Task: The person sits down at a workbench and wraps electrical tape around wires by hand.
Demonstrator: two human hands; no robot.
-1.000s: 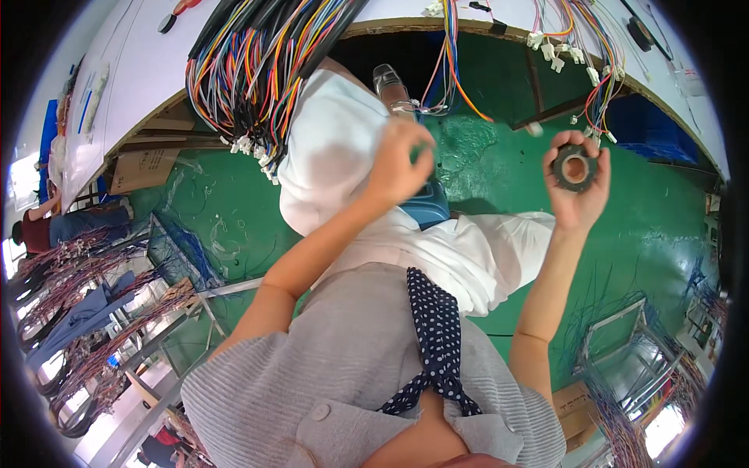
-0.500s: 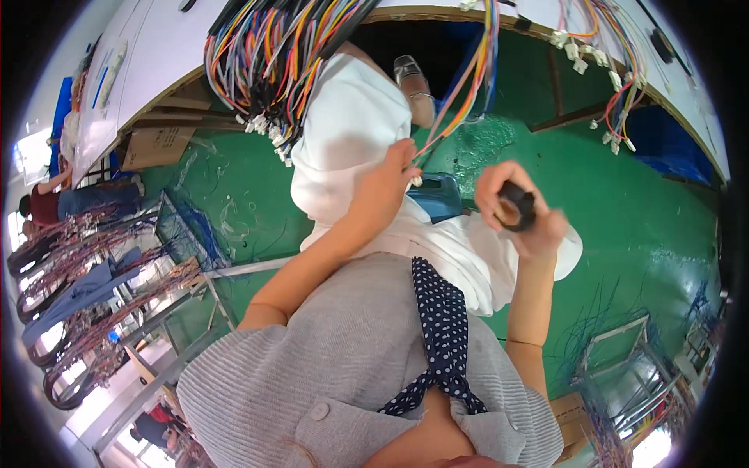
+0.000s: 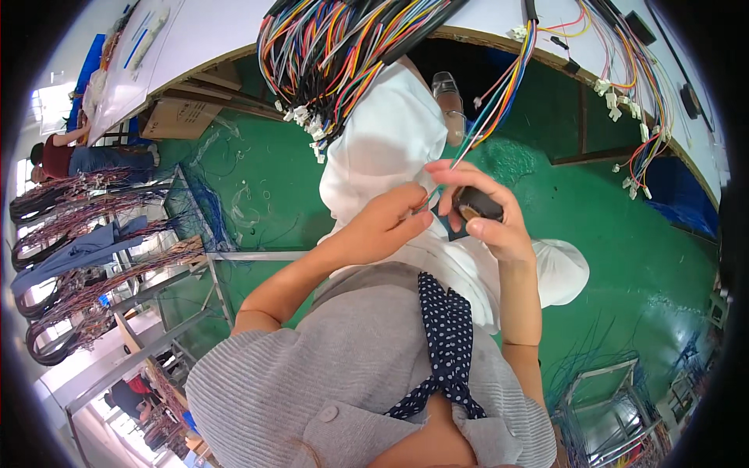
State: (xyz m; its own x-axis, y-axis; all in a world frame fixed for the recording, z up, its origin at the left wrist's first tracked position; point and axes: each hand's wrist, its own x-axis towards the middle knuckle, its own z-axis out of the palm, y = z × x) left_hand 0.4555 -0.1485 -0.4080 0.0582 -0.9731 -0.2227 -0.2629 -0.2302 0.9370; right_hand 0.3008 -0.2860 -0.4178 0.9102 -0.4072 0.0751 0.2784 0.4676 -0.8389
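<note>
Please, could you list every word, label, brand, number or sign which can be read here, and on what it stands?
There is no text that I can read.
Cardboard box under the table: dark print, too small and blurred to read.
Black tape roll in the right hand: no lettering visible.

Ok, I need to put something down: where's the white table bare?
The white table is barest at left, between the pale strip and the large wire bundle. A smaller patch lies between that bundle and the strand running to the left hand. The right end is crowded with wires, white connectors and a black roll.
</note>
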